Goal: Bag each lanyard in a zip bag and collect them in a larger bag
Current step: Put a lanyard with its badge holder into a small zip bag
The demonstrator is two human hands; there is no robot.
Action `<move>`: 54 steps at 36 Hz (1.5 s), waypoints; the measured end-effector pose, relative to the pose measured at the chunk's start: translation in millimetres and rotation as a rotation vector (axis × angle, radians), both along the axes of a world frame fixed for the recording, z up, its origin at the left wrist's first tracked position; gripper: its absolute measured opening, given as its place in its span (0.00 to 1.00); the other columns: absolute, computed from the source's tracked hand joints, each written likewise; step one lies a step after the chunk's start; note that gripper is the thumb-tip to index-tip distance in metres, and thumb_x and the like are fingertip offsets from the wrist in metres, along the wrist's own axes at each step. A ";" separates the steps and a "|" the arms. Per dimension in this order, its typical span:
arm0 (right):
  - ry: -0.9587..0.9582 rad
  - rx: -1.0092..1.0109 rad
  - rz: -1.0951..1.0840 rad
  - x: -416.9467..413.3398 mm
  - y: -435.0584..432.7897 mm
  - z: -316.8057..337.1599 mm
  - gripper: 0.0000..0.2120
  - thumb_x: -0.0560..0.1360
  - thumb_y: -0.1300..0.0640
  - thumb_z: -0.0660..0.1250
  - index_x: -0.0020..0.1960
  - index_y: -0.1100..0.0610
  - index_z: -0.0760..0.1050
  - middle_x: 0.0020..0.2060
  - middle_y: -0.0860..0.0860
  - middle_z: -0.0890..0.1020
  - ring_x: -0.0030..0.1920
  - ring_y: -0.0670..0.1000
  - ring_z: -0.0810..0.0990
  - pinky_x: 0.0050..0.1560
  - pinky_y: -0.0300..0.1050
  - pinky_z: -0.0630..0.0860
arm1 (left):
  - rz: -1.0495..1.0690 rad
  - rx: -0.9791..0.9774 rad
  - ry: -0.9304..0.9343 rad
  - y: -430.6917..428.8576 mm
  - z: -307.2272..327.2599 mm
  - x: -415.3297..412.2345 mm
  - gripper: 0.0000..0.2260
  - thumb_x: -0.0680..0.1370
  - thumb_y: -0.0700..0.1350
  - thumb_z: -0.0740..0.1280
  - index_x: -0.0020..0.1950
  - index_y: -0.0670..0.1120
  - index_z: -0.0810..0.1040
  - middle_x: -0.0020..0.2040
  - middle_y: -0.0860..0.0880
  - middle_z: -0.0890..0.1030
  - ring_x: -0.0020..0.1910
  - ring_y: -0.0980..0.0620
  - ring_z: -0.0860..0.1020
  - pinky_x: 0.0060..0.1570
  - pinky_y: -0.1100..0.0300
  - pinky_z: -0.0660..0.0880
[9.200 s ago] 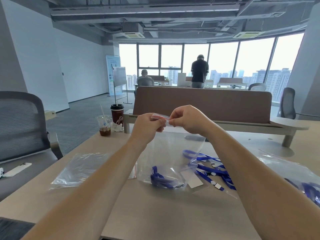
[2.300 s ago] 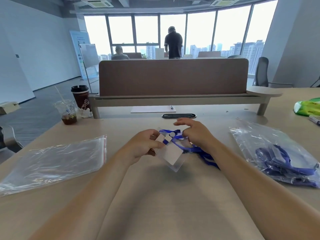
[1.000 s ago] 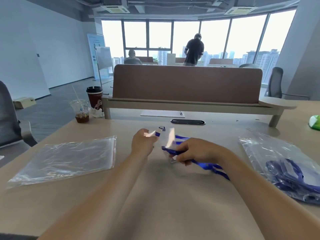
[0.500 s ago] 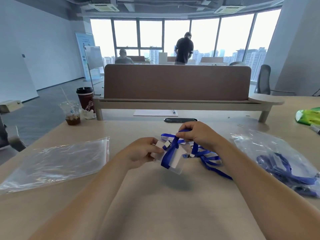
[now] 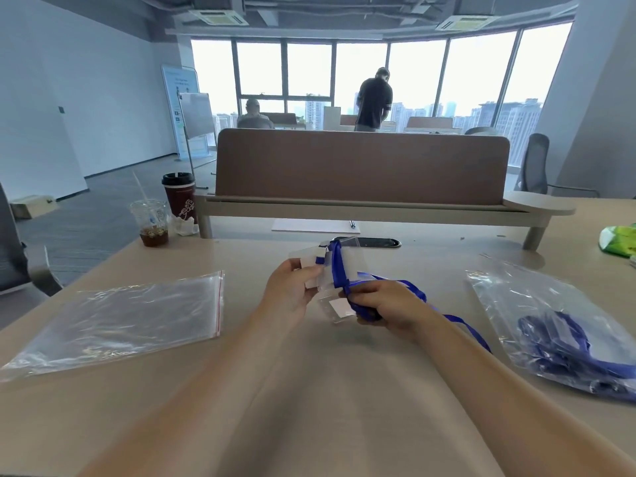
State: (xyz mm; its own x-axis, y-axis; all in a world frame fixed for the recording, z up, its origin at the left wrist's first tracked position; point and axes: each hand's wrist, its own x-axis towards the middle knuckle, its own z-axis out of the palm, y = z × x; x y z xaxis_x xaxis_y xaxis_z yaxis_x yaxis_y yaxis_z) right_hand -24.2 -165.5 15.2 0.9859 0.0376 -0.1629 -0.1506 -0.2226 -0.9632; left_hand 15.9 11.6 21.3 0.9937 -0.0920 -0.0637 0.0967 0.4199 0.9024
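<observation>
Over the middle of the table my left hand (image 5: 290, 287) pinches the clear badge holder (image 5: 339, 266) of a blue lanyard. My right hand (image 5: 382, 304) grips the blue lanyard strap (image 5: 339, 266), which runs up across the holder; its loose end trails off to the right along the table. A stack of empty zip bags (image 5: 130, 318) with a red seal edge lies flat at the left. At the right lies the larger clear bag (image 5: 537, 311) with bagged blue lanyards (image 5: 564, 346) inside.
A coffee cup (image 5: 180, 197) and a plastic iced drink cup (image 5: 151, 220) stand at the far left of the table. A brown desk divider (image 5: 361, 166) crosses the back, with paper and a pen below it. A green packet (image 5: 619, 241) sits at the far right.
Since 9.2 s ago the sealed zip bag left my hands and I took up a loose lanyard. In the last second my right hand brought the strap across the badge holder.
</observation>
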 end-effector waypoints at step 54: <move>-0.216 -0.494 0.109 1.0 11.1 16.9 0.19 0.75 0.54 0.73 0.65 0.54 0.76 0.57 0.50 0.80 0.53 0.49 0.80 0.52 0.42 0.80 | -0.215 0.810 -0.142 19.4 16.5 -14.8 0.16 0.75 0.39 0.73 0.61 0.48 0.75 0.52 0.48 0.79 0.49 0.50 0.79 0.40 0.60 0.80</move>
State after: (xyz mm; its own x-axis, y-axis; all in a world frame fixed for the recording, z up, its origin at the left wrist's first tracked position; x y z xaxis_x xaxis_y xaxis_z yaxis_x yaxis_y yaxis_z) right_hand -23.1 -154.4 32.1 0.9936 0.1114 0.0188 0.0881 -0.6596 -0.7464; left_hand 1.1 31.0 37.8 0.9635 -0.2592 -0.0674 -0.0363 -0.3755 0.9261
